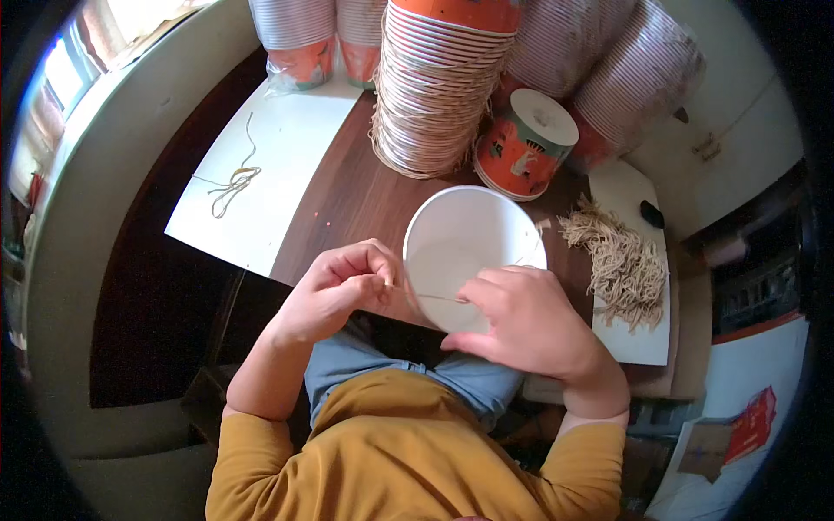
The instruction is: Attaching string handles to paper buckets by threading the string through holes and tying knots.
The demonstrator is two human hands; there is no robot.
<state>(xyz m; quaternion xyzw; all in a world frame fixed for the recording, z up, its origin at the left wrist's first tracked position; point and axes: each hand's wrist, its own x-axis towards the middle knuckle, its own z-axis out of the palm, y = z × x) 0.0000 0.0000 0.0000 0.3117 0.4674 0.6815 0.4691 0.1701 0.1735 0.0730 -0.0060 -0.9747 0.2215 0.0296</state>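
Note:
A white paper bucket [469, 239] lies open toward me at the near edge of the dark wooden table [347, 200]. My right hand [530, 323] grips its near rim and lower side. My left hand [343, 288] is closed at the bucket's left rim, pinching one end of a thin tan string [430, 296]. The string runs across the bucket's lower opening to my right fingers.
Tall stacks of orange-and-white paper buckets [439, 87] stand at the back, some wrapped in plastic. One upside-down bucket [526, 143] sits behind the white one. A pile of tan strings [621, 265] lies on white card at right; loose strings [234, 182] lie on a white sheet at left.

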